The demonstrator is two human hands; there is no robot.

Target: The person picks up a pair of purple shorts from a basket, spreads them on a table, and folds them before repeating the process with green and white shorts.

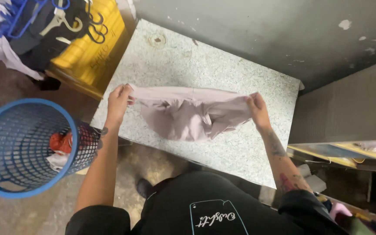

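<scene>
A person stands at a speckled grey stone desk (257, 152), seen from above through a head-worn camera. Both bare hands hold one pale pinkish-beige garment (192, 115) stretched between them above the middle of the desk. The left hand (119, 101) pinches one end of the upper hem, fingers (127, 92) closed on the fabric, over the desk's left edge. The right hand (257, 109) grips the other end the same way, fingers curled tight around the cloth, nearer the desk's right edge. The hem runs almost taut and level between the two hands, while the rest of the garment sags below it in soft crumpled folds that seem to rest on the stone

To do this well, I judge that the hem should stay evenly tensioned and parallel to the near edge of the desk, with both pinches at matching corners, so the loose bunched cloth can fall flat rather than twist. The wrinkles in the centre look likely to trap a fold if the cloth goes down as it hangs

Off the desk's left edge, a blue perforated laundry basket (9, 152) sits on the floor with red and white cloth inside. Beyond the far left corner stands a yellow bin (94, 56), with clothes hangers (66, 19) piled beside it
</scene>
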